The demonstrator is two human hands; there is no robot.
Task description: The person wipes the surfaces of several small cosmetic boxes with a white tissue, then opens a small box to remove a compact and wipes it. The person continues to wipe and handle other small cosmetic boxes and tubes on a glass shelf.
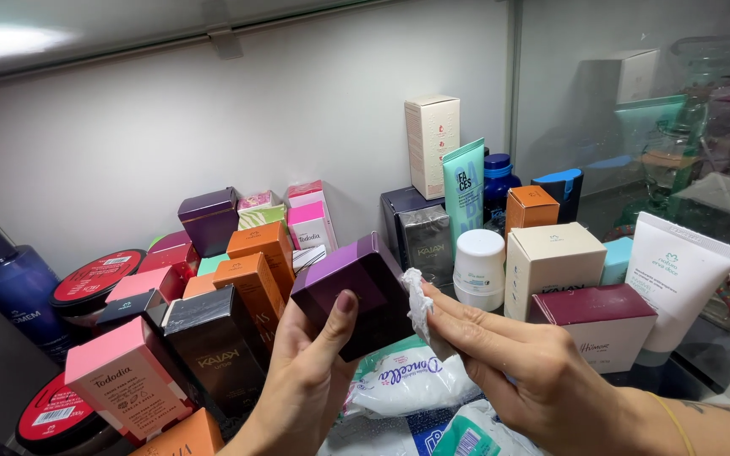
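**Purple box held up between two hands, white wad at its right edge**

Purple and glossy, the small box [356, 287] sits tilted in the left hand [302, 384], above the front of the glass shelf [703, 371]. The thumb lies across its dark front face and the other fingers [285, 325] curl behind it, so the hand is clamped on the box. Its lighter top face slopes up and away toward the back wall, and one corner points down toward the palm.

The right hand [534, 371] comes in from the right edge of the shelf. Its fingers [458, 317] are pressed together, pinching a crumpled white wad [418, 302], tissue or cotton. The wad touches or nearly touches the box's right edge; which of the two I cannot tell. So the box lies directly left of the right fingertips, and the left hand is the one carrying it.

Below both hands lies a soft white packet [403, 380], partly covered by them. Orange boxes [257, 270], a pink box [124, 380] and a white jar [478, 268] crowd the shelf behind. The back of the purple box and the left fingertips are hidden, and the lower packets are cut off by the bottom edge.
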